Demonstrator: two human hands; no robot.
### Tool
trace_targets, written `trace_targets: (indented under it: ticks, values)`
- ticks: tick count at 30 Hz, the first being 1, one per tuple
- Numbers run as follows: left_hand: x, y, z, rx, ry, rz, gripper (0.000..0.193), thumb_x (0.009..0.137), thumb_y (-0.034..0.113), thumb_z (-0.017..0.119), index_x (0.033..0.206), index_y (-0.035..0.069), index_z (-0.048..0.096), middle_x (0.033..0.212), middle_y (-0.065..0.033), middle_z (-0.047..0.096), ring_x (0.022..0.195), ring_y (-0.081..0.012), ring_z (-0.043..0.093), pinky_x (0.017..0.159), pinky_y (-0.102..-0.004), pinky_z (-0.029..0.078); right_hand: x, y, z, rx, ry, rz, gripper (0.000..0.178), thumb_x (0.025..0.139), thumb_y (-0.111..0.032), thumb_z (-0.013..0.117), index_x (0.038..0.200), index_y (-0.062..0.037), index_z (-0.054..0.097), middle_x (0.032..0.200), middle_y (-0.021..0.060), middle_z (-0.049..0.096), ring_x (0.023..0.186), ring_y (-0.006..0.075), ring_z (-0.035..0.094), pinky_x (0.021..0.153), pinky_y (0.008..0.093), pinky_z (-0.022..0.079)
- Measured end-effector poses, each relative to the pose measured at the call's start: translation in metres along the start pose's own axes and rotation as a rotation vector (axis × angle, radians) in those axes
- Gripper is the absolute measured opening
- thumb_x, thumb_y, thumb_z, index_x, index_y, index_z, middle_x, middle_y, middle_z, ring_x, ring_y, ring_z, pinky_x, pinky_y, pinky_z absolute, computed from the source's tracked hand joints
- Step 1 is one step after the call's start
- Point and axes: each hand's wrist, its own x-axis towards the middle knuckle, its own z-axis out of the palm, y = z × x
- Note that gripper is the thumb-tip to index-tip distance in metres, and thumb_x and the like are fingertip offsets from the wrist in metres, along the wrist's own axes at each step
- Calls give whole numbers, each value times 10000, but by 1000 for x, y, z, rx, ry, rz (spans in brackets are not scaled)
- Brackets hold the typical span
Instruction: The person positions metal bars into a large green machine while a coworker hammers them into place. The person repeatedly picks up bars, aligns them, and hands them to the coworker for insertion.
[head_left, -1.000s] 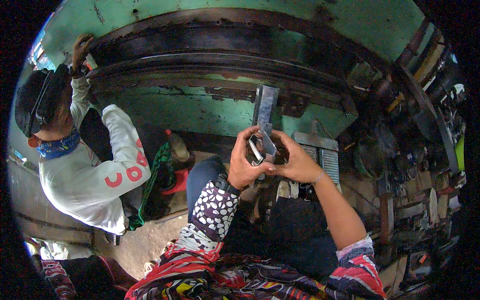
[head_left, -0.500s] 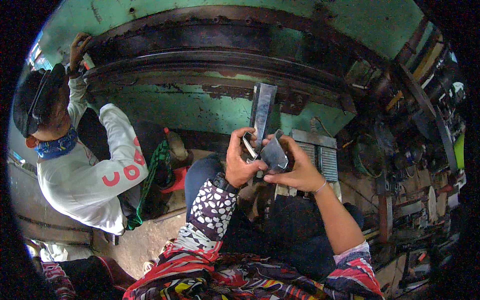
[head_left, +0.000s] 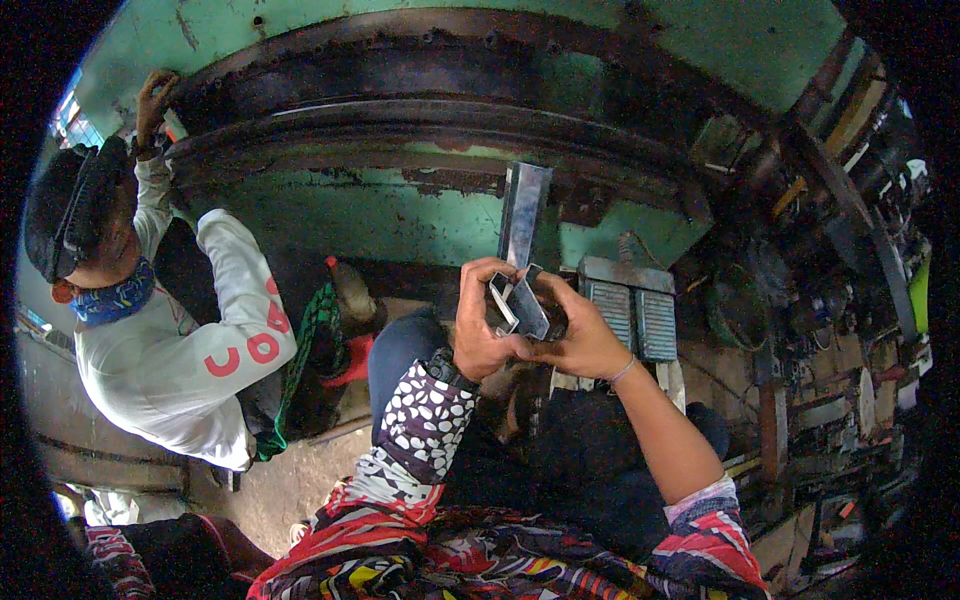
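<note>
My left hand (head_left: 482, 335) is closed around a bent metal channel piece (head_left: 504, 306), its pale cut edge facing me. My right hand (head_left: 590, 335) grips a second grey bent metal piece (head_left: 531, 309). The two pieces sit side by side, touching or nearly so, with the thumbs close together below them. Beyond the fingers a long shiny metal strip (head_left: 526, 212) stands out toward the machine; my hands hide its lower end, so I cannot tell whether it joins a held piece.
A large green machine with a long dark beam (head_left: 430, 125) spans the far side. At left another person in a white sleeve (head_left: 240, 270) reaches up to it. Just right of my hands is a grey ribbed foot pedal-like metal box (head_left: 655, 322). Metal scrap and racks (head_left: 830, 330) crowd the right.
My right hand has moved left and turned its metal piece, bringing it against or close beside the one in my left hand. The other person has barely moved.
</note>
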Motion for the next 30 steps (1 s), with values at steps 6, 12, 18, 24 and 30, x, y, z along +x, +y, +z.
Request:
trace_targets:
  ticks: [6, 12, 18, 24, 30]
  values:
    - [2, 0, 9, 20, 12, 18, 1255, 526, 933, 750, 1326, -2, 504, 1319, -180, 515, 1238, -316, 532, 1075, -436, 437, -5, 3, 7, 14, -94, 40, 1053, 704, -110, 922, 1595, -14, 370, 1510, 190, 544, 1420, 321, 518, 1200, 417, 408]
    - [-2, -3, 11, 33, -33, 76, 1338, 531, 998, 667, 1348, -42, 464, 1312, -215, 506, 1234, -344, 533, 1087, -455, 420, -8, 0, 7, -124, -110, -65, 1019, 692, -147, 931, 1553, 2, 407, 1550, 233, 495, 1462, 394, 465, 1227, 458, 374]
    - [-5, 0, 13, 109, -38, 161, 1367, 522, 988, 680, 1360, -67, 448, 1296, -226, 506, 1229, -355, 533, 1092, -463, 413, -14, -4, 10, -268, -39, -197, 846, 679, -91, 901, 1413, 37, 499, 1329, 248, 579, 1265, 460, 582, 1069, 457, 497]
    - [-6, 5, 18, 100, -32, 144, 1371, 506, 986, 685, 1358, -62, 452, 1284, -226, 511, 1230, -348, 528, 1096, -474, 405, -16, -5, 10, -266, -46, -165, 789, 693, -82, 901, 1371, 45, 517, 1334, 252, 569, 1245, 465, 579, 1058, 459, 496]
    - [-9, 2, 19, 37, -27, 136, 951, 770, 696, 727, 1361, -2, 468, 1312, -191, 527, 1274, -325, 533, 1122, -446, 410, -17, 4, 8, -197, -97, -129, 968, 694, -227, 943, 1509, -8, 468, 1486, 251, 528, 1393, 439, 509, 1153, 467, 446]
